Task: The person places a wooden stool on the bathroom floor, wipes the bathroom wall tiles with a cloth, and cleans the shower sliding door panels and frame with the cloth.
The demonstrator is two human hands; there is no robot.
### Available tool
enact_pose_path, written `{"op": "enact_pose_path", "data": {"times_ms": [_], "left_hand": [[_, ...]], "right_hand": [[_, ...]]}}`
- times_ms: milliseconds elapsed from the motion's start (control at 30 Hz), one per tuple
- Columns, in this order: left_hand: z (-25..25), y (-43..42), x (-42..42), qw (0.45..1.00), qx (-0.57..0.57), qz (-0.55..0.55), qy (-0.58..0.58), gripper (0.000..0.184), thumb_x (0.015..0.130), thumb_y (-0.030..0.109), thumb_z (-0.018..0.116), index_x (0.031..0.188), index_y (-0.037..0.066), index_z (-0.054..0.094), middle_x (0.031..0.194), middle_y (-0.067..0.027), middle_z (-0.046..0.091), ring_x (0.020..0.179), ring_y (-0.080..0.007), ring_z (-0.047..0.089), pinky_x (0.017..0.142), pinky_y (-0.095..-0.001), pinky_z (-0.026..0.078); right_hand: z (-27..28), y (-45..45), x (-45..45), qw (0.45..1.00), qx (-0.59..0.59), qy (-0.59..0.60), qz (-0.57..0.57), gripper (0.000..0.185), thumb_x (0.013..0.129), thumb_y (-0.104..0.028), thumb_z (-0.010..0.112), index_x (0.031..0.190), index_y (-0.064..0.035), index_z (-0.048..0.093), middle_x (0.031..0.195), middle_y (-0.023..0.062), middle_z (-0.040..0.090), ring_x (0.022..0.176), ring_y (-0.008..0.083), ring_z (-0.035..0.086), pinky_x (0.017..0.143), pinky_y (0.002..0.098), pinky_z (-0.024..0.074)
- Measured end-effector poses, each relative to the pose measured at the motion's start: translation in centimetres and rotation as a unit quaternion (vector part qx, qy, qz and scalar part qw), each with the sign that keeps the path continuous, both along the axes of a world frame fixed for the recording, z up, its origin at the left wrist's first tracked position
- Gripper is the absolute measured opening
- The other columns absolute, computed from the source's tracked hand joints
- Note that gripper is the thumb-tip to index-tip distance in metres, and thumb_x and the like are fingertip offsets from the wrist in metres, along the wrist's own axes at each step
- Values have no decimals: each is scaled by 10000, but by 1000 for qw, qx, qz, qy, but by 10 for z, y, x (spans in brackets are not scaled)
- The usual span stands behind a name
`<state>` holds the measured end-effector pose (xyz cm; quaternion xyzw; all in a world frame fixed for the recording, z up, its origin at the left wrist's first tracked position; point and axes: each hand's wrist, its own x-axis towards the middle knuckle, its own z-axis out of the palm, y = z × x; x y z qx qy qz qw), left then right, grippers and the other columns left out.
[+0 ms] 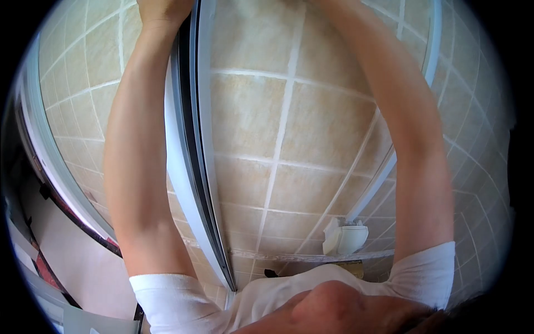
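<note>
While your left hand [162, 8] is cropped at the top (I cannot tell its grip), the frame [194, 145] runs just beside it, between tiles [247, 111]. Your right hand is out of view.

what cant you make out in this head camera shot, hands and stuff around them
All in the head view:
- Left hand: fingers cut off by the top edge, so its grip, and any contact with the dark-and-white frame, cannot be told.
- Right hand: beyond the top edge; only the right arm shows.
- Yellowish thing: partly hidden behind the white shirt.
- Small dark thing: too small to identify.
</note>
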<state>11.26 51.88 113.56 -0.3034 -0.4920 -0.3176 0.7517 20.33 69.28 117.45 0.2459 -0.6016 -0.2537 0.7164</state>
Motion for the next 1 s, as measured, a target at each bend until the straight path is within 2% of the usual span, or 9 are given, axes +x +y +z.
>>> {"op": "enact_pose_path", "data": {"times_ms": [200,267,433,500,567,667,733,833,1000], "left_hand": [[-20,-2,-3,999,-7,-41,15,379,931,237,428,1155,-24,587,1236,-270,512,1194,-404,438,1033,-415,320],[-34,-3,0,999,-20,-44,11,382,932,232,429,1171,-27,576,1255,-288,485,1194,-414,429,1041,-422,307],[-80,-2,9,997,-22,31,-63,411,920,226,437,1221,-37,533,1319,-331,392,1230,-437,374,1063,-465,267],[-97,-2,14,992,-26,35,-121,477,904,253,470,1292,-23,471,1381,-316,330,1284,-429,320,1083,-489,232],[-107,-5,5,995,-29,36,-87,495,892,301,493,1312,39,481,1377,-298,355,1281,-420,336,1075,-471,247],[-114,-4,5,997,-47,-14,-60,487,884,352,499,1322,140,499,1372,-319,327,1277,-468,290,1061,-517,225],[-121,2,12,993,-21,57,-101,510,886,374,505,1345,154,473,1393,-304,307,1292,-463,275,1048,-548,222],[-123,13,24,987,-38,132,-77,521,917,411,449,1370,155,443,1422,-276,284,1307,-455,261,1057,-545,186],[-110,26,31,997,-77,17,8,542,947,429,389,1403,136,395,1432,-273,301,1331,-431,262,1074,-528,151]], "right_hand": [[-88,23,0,970,48,-239,-18,412,868,-397,571,1231,-202,559,1294,74,529,1064,268,581,817,402,499],[-132,25,-8,953,-23,-302,5,542,868,-529,441,1291,-198,513,1372,96,449,1215,335,428,975,445,358],[-210,-10,28,735,-116,-657,-120,677,882,-554,318,1404,-123,341,1460,148,329,1334,318,326,1086,448,276],[-289,28,-15,879,70,-468,48,520,867,-411,478,1297,-119,461,1275,176,508,1156,349,510,1013,437,391],[-257,24,13,804,112,-561,163,402,861,-265,540,1231,-111,515,1199,178,547,1091,331,545,971,419,430],[-185,24,1,864,159,-471,84,407,859,-312,537,1210,-106,543,1148,174,576,1044,314,573,938,414,447],[-103,20,32,781,-179,-598,-5,497,885,-489,534,1181,-93,580,1159,136,607,991,233,611,839,379,488],[-46,39,43,972,-14,-232,21,479,859,-449,570,1227,-144,538,1200,119,582,1020,239,598,859,379,478],[-72,46,43,991,71,-84,-76,536,816,-381,631,1304,-228,469,1267,92,541,1068,250,576,894,380,462]]}}
